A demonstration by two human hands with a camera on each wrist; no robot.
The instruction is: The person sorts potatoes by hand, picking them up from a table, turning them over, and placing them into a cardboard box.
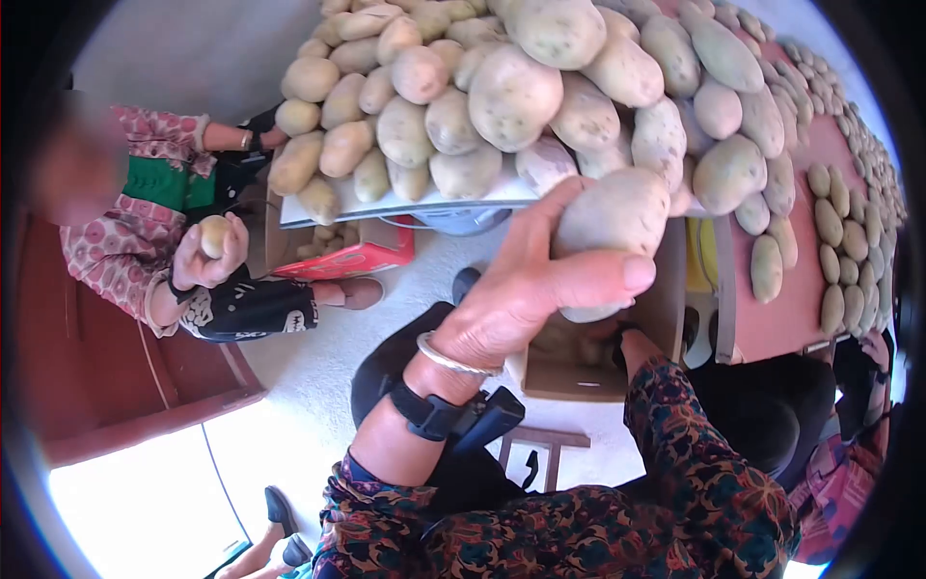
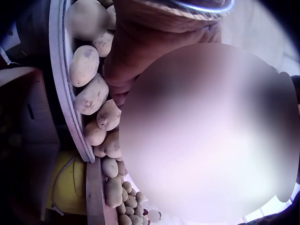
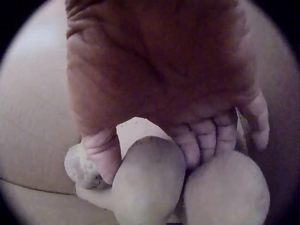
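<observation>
Nearest, a floral sleeve (image 1: 699, 425) is covering the person's right arm, and a pale bracelet (image 1: 453, 359) and a black strap (image 1: 424, 413) are circling the left wrist. The left hand (image 1: 531, 265) is gripping a large potato (image 1: 617, 222), thumb and fingers wrapping around it, just above the near edge of the white table (image 1: 386, 207). The right hand (image 3: 159, 70) is reaching down into a cardboard box (image 1: 576, 385) at near right, its fingers spreading wide over several box potatoes (image 3: 150, 183), the thumb touching one. Just right of the box, a yellow container (image 1: 702, 253) is standing. Farther on, a heaped pile of potatoes (image 1: 516, 96) is covering the white table; to its right, smaller potatoes (image 1: 853, 241) are lying in rows on a red tabletop (image 1: 786, 314). At far left, another person (image 1: 121, 256) is sitting beside a red carton (image 1: 371, 256), holding up a small potato (image 1: 214, 236).
</observation>
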